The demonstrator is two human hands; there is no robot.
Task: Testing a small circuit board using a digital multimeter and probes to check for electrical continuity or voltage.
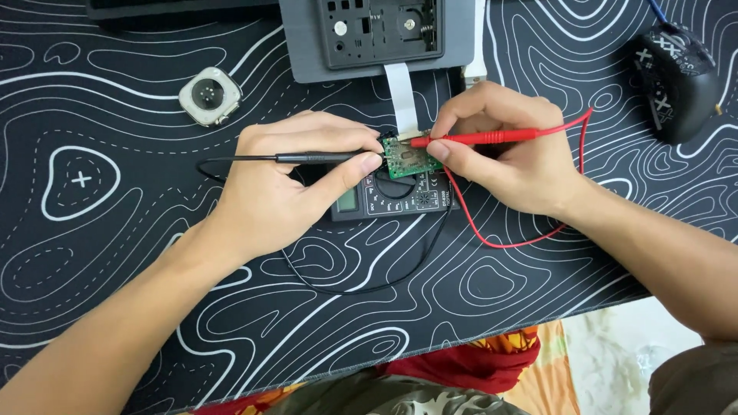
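Black desk mat (pixel 115 253) with white contour lines fills the view. Left hand (pixel 284 188) pinches a black probe (pixel 315 157); its tip meets the small green circuit board (pixel 406 157) over the multimeter (pixel 392 196). Right hand (pixel 507 150) grips a red probe (pixel 477 138) touching that board. Open mat lies toward the near edge.

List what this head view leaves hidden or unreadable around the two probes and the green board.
- Multimeter: its dial and upper body sit under the green circuit board and the left hand.
- Black probe and red probe: the exact contact points are too small to tell, partly covered by fingertips.
- Grey device: cut off by the top edge.
- Multimeter display: too small to read.
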